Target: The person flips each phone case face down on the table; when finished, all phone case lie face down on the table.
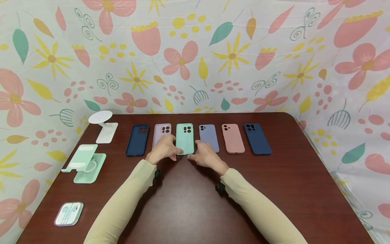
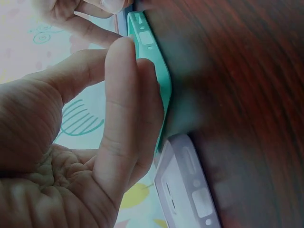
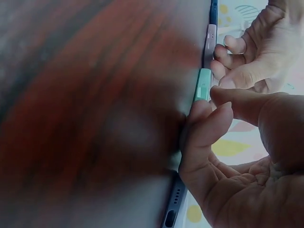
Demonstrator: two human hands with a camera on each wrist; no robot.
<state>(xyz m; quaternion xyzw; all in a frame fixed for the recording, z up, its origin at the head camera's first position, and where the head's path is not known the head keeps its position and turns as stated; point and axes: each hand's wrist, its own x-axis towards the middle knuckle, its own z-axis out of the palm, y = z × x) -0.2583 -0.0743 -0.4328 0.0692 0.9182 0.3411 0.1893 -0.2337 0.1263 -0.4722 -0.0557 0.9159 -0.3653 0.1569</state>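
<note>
Both hands are at a mint green phone case (image 1: 185, 139) lying on the table, camera cutouts toward the wall. My left hand (image 1: 164, 148) holds its lower left corner, the thumb over the face and fingers along the side. At the opposite lower corner, my right hand (image 1: 207, 156) grips with thumb and curled fingers. The left wrist view shows the mint case's bottom edge (image 2: 151, 52) beyond the fingertips. Part of a lilac phone case (image 1: 158, 134) is hidden under the left hand. Just right of the right hand lies a periwinkle phone case (image 1: 210, 137).
In the same row are a dark blue case (image 1: 137, 140) at left, then a pink case (image 1: 233, 139) and another dark blue case (image 1: 257, 139) at right. A white stand (image 1: 106, 133), a green folding stand (image 1: 82, 157) and boxed earphones (image 1: 69, 214) line the left side.
</note>
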